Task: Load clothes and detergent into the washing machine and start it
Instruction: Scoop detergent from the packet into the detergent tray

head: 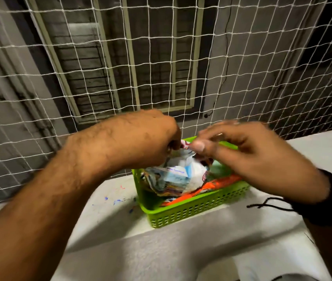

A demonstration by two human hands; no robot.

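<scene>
Both hands are working at the top of a crumpled detergent packet [178, 175] standing in a green plastic basket [197, 211]: the left hand [140, 138] is pinching the packet's upper edge from nine o'clock, fingers curled round it, and the right hand [248, 155], blurred with motion, is pinching the same edge from three o'clock between thumb and fingers. They are probably opening or unrolling the packet's mouth so the powder can be taken to the washing machine, which is not in view.

Risks, as I judge them: the two pinches are pulling against each other, so the thin wrapper could be tearing unevenly and spilling powder into the basket. Lifting by that edge alone could be letting the packet sag and tip. An orange packet [207, 189] is lying under it at five o'clock and could be dragged along.

Outward from there, the basket is sitting on a pale concrete ledge [120, 240], with blue paint flecks [116, 200] at nine o'clock from the basket. White safety netting [161, 57] is rising just behind the ledge at twelve o'clock, so a knocked basket is unlikely to go over. Beyond it, a grey wall with a louvred window [92, 67] is showing in dim light. A dark wristband [331, 199] is circling the right wrist.
</scene>
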